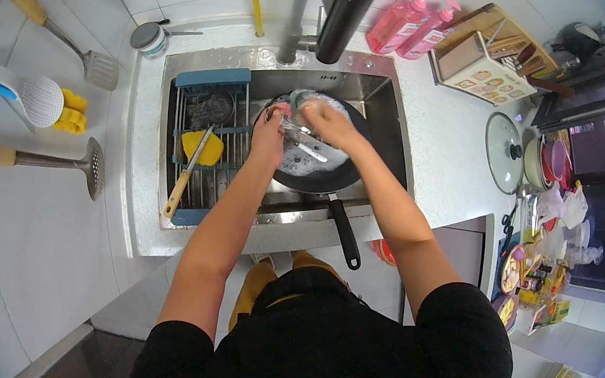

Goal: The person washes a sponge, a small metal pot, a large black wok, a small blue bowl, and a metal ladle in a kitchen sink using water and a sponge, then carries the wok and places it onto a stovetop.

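Note:
A black frying pan [301,180] with soapy water and foam in it rests over the sink [385,110]. Above the foam, my left hand [269,139] is closed around a bunch of shiny metal cutlery [293,128]. One pale, flat handle [311,152] points down toward the pan's near side. My right hand [327,121] curls over the other end of the bunch, its fingers slightly blurred. Beyond the fingers shows a grey-blue item [300,96], too covered to name. A bit of something pink [283,109] shows by my left fingertips.
A drying rack [203,196] on the left holds a yellow cloth or sponge [204,148] and a wooden-handled knife [178,192]. The faucet [309,4] rises behind. The pan's handle [344,236] juts past the counter edge. Pink pump bottles [398,25], a utensil holder [488,67] and a glass lid [502,148] stand right.

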Demonstrator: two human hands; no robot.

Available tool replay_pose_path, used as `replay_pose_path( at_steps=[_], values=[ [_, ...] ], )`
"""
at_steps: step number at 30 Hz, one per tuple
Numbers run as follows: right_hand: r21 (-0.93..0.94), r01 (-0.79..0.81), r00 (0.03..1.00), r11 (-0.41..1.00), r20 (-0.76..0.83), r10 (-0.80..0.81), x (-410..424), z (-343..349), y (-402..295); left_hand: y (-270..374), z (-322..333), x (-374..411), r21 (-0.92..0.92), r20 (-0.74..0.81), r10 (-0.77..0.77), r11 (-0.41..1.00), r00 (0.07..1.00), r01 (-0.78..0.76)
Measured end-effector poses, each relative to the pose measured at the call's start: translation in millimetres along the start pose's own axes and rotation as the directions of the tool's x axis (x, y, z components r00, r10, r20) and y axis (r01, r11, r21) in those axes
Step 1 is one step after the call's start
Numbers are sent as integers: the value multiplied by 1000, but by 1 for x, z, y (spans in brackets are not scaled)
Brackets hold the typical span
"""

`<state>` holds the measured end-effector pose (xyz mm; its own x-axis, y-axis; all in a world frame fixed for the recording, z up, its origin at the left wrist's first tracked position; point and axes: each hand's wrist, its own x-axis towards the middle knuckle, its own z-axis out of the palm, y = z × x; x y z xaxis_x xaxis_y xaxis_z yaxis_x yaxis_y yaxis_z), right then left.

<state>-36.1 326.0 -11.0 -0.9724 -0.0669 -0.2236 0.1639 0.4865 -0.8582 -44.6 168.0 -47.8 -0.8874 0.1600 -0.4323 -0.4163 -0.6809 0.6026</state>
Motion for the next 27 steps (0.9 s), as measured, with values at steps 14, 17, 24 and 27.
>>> replay_pose_path(
  at_steps=[14,17,24,27],
  values=[
    [-74,90,994,993,65,-85,-38,5,-24,16,53,-37,166,16,79,983,997,-81],
    [-79,163,985,983,-42,-167,-49,6,-21,26,54,-31,-98,79,207,975,975,-199],
    [-120,9,961,993,-273,-42,-79,-16,23,58,42,-15,28,69,265,963,962,-268],
    [-116,16,880,993,-470,-69,-82,-20,1,53,38,-17,200,59,311,927,949,-316]
  ],
)
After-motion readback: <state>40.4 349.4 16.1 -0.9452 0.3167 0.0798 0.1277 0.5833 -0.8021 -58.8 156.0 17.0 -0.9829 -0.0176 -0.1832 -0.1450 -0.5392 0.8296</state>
